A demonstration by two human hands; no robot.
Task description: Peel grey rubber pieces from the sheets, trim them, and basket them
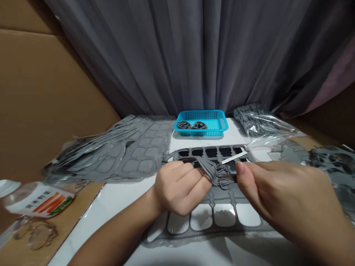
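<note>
My left hand [184, 186] is closed in a fist around a bundle of thin grey rubber-like loops [209, 171], which sticks out toward the right. My right hand [285, 192] is closed too, thumb on top; its fingers are mostly hidden, and I cannot make out what they hold. Thin strands of the bundle spread in the gap between both hands. Below them lies a grey sheet [219, 195] with rounded cut-out openings, some showing white and the far ones black. A narrow white strip [234, 157] shows just beyond my right thumb.
A blue basket [222, 125] with coiled grey loops [199, 125] stands at the back. Stacked grey sheets [111, 151] lie left, near a labelled bottle [41, 199] and glasses [36, 232]. At right are a clear bag of dark pieces [260, 122] and grey scraps [332, 159].
</note>
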